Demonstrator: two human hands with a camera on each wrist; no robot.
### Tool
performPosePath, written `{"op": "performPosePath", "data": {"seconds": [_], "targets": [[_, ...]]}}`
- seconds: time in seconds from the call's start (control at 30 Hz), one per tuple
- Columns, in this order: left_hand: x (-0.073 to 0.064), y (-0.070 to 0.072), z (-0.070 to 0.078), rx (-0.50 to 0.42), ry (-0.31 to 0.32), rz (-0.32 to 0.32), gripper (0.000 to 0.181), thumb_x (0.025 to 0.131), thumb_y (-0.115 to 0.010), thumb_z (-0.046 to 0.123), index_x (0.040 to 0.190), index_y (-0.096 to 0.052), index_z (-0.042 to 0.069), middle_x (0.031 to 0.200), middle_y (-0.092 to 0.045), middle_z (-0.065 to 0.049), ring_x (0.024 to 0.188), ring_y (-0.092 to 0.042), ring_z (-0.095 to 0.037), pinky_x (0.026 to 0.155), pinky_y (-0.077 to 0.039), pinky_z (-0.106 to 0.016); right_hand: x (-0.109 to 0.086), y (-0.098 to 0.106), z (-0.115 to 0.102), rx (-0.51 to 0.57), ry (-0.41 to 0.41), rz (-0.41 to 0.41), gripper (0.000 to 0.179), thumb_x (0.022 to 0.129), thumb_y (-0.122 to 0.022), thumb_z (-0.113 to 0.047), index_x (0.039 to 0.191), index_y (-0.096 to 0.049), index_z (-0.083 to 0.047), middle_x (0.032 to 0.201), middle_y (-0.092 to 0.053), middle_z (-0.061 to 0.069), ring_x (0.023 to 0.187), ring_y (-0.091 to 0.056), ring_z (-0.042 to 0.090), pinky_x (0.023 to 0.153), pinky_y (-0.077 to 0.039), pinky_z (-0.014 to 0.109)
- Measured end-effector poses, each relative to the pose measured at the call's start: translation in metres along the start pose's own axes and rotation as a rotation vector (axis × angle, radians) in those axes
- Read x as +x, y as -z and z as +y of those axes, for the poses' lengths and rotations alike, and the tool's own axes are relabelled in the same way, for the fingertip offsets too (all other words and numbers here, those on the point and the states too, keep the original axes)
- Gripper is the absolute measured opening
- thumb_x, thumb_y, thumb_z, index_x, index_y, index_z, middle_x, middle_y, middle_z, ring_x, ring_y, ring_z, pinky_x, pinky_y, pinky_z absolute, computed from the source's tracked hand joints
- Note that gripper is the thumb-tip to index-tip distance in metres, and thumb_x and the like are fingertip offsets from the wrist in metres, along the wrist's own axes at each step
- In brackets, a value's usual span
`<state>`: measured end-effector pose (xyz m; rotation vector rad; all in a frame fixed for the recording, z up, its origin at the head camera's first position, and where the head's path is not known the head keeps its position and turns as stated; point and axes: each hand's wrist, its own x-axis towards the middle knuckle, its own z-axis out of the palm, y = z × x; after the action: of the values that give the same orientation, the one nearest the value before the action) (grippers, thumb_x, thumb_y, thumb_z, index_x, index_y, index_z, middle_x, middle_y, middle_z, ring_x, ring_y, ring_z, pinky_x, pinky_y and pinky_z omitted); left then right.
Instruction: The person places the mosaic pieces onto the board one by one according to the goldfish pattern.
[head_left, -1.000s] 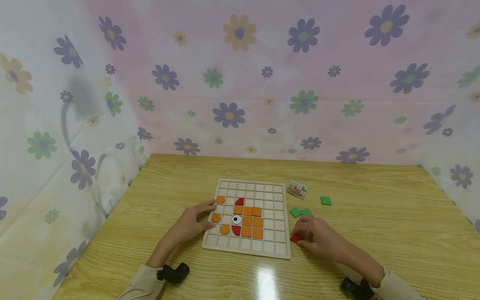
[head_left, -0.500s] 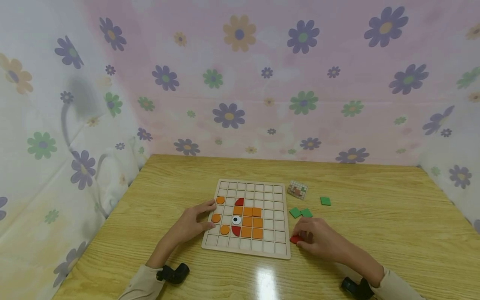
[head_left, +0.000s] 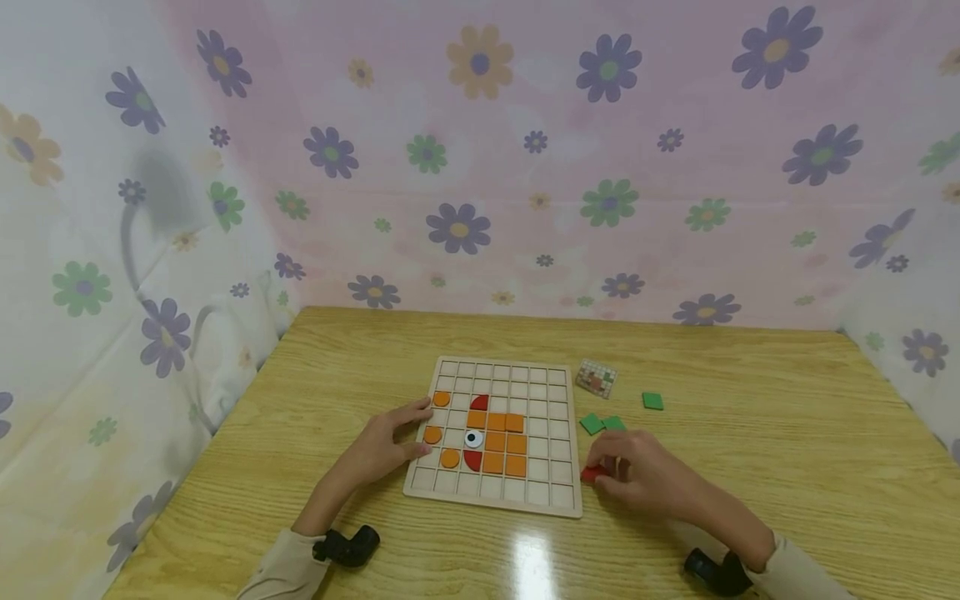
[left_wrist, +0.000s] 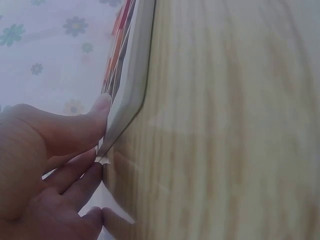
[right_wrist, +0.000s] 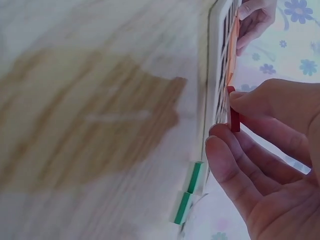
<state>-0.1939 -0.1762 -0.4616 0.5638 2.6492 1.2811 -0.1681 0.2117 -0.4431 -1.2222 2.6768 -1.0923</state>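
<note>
In the head view a square wooden grid board (head_left: 491, 505) lies on the table. My left hand (head_left: 384, 442) rests at its left edge, fingers spread, with the thumb (left_wrist: 101, 104) on the rim in the left wrist view. On the board are orange square tiles (head_left: 495, 442), orange round tiles (head_left: 450, 458), red quarter-circle tiles (head_left: 472, 460) and a round eye tile (head_left: 473, 438). Just right of the board, my right hand (head_left: 637, 475) pinches a red tile (right_wrist: 234, 111) between thumb and fingers. The fingers partly cover that tile.
Two green square tiles (head_left: 592, 424) lie beyond the right hand, and another green tile (head_left: 652, 402) farther right. A small pattern card (head_left: 597, 378) lies by the board's far right corner. A flowered cloth (head_left: 525, 167) hangs behind the wooden table (head_left: 360, 350).
The red tile tilts slightly between the right fingers, and the right hand shifts a little. The left hand and the board stay in place.
</note>
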Motion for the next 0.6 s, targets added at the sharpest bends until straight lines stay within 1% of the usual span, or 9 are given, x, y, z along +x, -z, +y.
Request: {"op": "performPosePath", "data": {"seconds": [0.13, 0.3, 0.47, 0.6], "targets": [[0.0, 0.0, 0.0, 0.002, 0.005, -0.001, 0.053, 0.085, -0.072, 0.012, 0.134, -0.054, 0.004, 0.147, -0.039, -0.007, 0.138, -0.028, -0.031, 0.107, -0.029, -0.051, 0.003, 0.001, -0.003, 0.003, 0.032, 0.015, 0.021, 0.079, -0.072, 0.001, 0.089, -0.067, -0.017, 0.081, -0.06, -0.01, 0.066, -0.052, -0.001, 0.051, -0.048, 0.019], [0.0, 0.0, 0.002, -0.001, 0.006, -0.002, 0.053, 0.085, -0.072, 0.012, 0.134, -0.054, 0.004, 0.147, -0.039, -0.007, 0.138, -0.027, -0.031, 0.107, -0.029, -0.051, 0.009, 0.001, -0.009, 0.005, 0.053, 0.011, 0.019, 0.08, -0.072, 0.0, 0.09, -0.067, -0.016, 0.083, -0.063, -0.006, 0.067, -0.053, 0.0, 0.051, -0.048, 0.019], [0.0, 0.0, 0.001, 0.0, 0.009, -0.001, 0.053, 0.085, -0.072, 0.013, 0.134, -0.054, 0.004, 0.147, -0.039, -0.007, 0.138, -0.028, -0.03, 0.107, -0.029, -0.051, 0.017, 0.001, -0.012, 0.006, 0.036, -0.004, 0.022, 0.08, -0.069, 0.004, 0.09, -0.068, -0.015, 0.085, -0.064, -0.007, 0.069, -0.053, 0.0, 0.053, -0.049, 0.019], [0.0, 0.0, 0.0, 0.002, 0.005, -0.003, 0.053, 0.084, -0.072, 0.012, 0.133, -0.054, 0.004, 0.147, -0.039, -0.007, 0.138, -0.028, -0.03, 0.107, -0.029, -0.051, 0.022, -0.001, -0.011, -0.01, 0.032, -0.01, 0.022, 0.08, -0.069, 0.004, 0.09, -0.068, -0.015, 0.087, -0.064, -0.007, 0.069, -0.053, 0.0, 0.054, -0.05, 0.02]]}}
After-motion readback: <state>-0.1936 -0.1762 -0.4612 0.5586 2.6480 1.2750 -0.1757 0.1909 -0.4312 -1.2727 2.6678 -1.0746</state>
